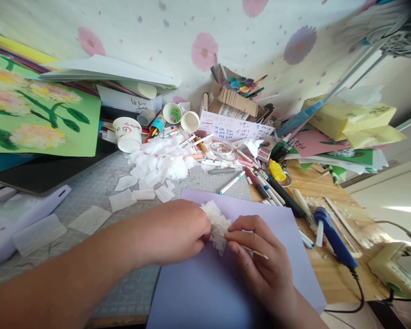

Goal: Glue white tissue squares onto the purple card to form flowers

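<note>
Paper (218, 220), white and ruffled into a clump, sits over the purple sheet (178, 292), between your hands. Your right hand (267, 269) pinches a thin wooden stick (256, 252), its far end at the clump. Your left hand (188, 228) curls against the other edge; whether its fingers grip there, I cannot tell. Loose white pieces (157, 160) lie heaped beyond.

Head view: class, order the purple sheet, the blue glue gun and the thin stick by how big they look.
1. Purple sheet, clearly largest
2. Blue glue gun
3. Thin stick, smallest, though partly hidden
</note>
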The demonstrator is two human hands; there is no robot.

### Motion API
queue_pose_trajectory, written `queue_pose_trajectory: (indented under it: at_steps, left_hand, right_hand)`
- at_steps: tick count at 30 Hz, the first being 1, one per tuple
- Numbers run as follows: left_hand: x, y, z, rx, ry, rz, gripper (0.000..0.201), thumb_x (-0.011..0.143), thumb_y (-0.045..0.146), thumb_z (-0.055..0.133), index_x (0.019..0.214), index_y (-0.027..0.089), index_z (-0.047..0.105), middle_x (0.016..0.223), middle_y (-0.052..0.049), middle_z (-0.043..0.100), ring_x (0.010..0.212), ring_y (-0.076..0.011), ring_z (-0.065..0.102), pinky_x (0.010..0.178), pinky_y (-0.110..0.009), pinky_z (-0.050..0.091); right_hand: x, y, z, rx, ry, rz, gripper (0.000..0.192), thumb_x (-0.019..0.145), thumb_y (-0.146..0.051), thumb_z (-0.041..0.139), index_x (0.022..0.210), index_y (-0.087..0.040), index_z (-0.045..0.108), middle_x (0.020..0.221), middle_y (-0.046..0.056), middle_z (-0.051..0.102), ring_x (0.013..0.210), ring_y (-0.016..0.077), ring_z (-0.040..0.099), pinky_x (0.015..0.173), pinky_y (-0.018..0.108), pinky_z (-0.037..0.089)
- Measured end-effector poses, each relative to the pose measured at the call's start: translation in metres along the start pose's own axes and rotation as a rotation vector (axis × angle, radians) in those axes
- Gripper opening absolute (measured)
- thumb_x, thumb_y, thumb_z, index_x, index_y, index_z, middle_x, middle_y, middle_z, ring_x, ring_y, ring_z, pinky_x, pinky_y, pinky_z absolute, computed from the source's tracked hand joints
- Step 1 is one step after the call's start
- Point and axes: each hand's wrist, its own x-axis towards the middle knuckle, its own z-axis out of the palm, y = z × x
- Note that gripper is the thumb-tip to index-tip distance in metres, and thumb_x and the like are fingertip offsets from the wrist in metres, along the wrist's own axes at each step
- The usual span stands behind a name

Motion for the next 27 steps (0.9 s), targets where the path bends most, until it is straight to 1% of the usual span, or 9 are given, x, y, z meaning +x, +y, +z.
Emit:
queue_pose_trajectory:
  at_steps: [5,8,11,15,19,21,23,25,27]
  left_hand:
    - [-0.004,-0.002,-0.005,-0.059,-0.081,0.023,0.017,0.07,0.013,0.054,0.064,0.022,0.067,0.058,0.003,0.061,0.05,-0.0105,0.048,0.046,-0.024,0.025]
    - [-0.005,-0.008,-0.011,-0.12,-0.064,0.024,0.019,0.071,0.013,0.052,0.068,0.023,0.068,0.063,0.005,0.064,0.056,-0.0108,0.052,0.05,-0.023,0.028]
    - [-0.003,-0.018,-0.02,-0.142,0.079,-0.123,0.015,0.071,0.016,0.051,0.066,0.022,0.065,0.059,0.006,0.061,0.053,-0.0099,0.05,0.049,-0.022,0.028]
    - [-0.002,-0.033,-0.03,-0.044,0.316,-0.357,0.012,0.073,0.025,0.052,0.065,0.021,0.06,0.053,0.006,0.055,0.05,-0.0106,0.046,0.048,-0.023,0.027]
    - [-0.004,-0.048,-0.034,0.067,0.405,-0.463,0.014,0.074,0.028,0.051,0.064,0.022,0.057,0.058,0.005,0.058,0.053,-0.0126,0.049,0.05,-0.025,0.027]
    - [-0.007,-0.055,-0.035,0.112,0.409,-0.494,0.013,0.075,0.029,0.05,0.065,0.023,0.057,0.062,0.004,0.06,0.056,-0.0143,0.051,0.05,-0.026,0.026]
    - [-0.008,-0.062,-0.034,0.142,0.384,-0.495,0.01,0.074,0.028,0.05,0.069,0.024,0.058,0.066,0.003,0.061,0.061,-0.016,0.053,0.052,-0.027,0.028]
    - [-0.01,-0.068,-0.033,0.163,0.313,-0.437,0.008,0.072,0.025,0.051,0.073,0.025,0.059,0.075,0.002,0.063,0.068,-0.0174,0.055,0.056,-0.027,0.031]
    - [-0.011,-0.073,-0.032,0.168,0.217,-0.35,0.01,0.068,0.023,0.054,0.077,0.025,0.059,0.084,0.001,0.062,0.077,-0.019,0.055,0.063,-0.028,0.035]
  right_hand:
    - [0.001,0.004,0.003,-0.027,-0.071,-0.011,0.017,0.084,-0.009,0.057,0.096,-0.019,0.066,0.092,0.006,0.058,0.086,0.0173,0.054,0.075,0.033,0.045]
    - [0.002,0.006,0.004,-0.035,-0.104,-0.023,0.016,0.084,-0.008,0.057,0.094,-0.018,0.066,0.091,0.006,0.058,0.085,0.0173,0.053,0.075,0.033,0.045]
    - [0.002,0.006,0.005,-0.03,-0.106,-0.021,0.017,0.083,-0.007,0.056,0.092,-0.018,0.065,0.09,0.006,0.058,0.084,0.0173,0.052,0.075,0.034,0.045]
    - [0.002,0.005,0.003,-0.017,-0.103,-0.008,0.017,0.084,-0.007,0.056,0.092,-0.019,0.065,0.09,0.005,0.058,0.086,0.0173,0.053,0.078,0.035,0.045]
    - [-0.001,0.004,-0.001,0.045,-0.017,0.012,0.02,0.085,-0.008,0.054,0.097,-0.02,0.064,0.093,0.005,0.056,0.089,0.0173,0.054,0.083,0.035,0.044]
    - [-0.002,0.006,-0.001,0.058,0.04,0.022,0.022,0.086,-0.009,0.053,0.101,-0.021,0.064,0.096,0.005,0.055,0.091,0.017,0.054,0.082,0.034,0.044]
    - [-0.003,0.008,0.0,0.045,0.053,0.041,0.023,0.086,-0.009,0.054,0.103,-0.022,0.063,0.098,0.005,0.054,0.09,0.0165,0.054,0.077,0.031,0.045]
    - [-0.002,0.01,0.002,0.031,0.013,0.05,0.022,0.086,-0.01,0.055,0.102,-0.023,0.064,0.097,0.005,0.053,0.09,0.0166,0.053,0.074,0.03,0.046]
    - [0.0,0.01,0.003,0.026,-0.048,0.037,0.02,0.085,-0.01,0.056,0.098,-0.023,0.064,0.096,0.005,0.053,0.09,0.0175,0.053,0.077,0.033,0.045]
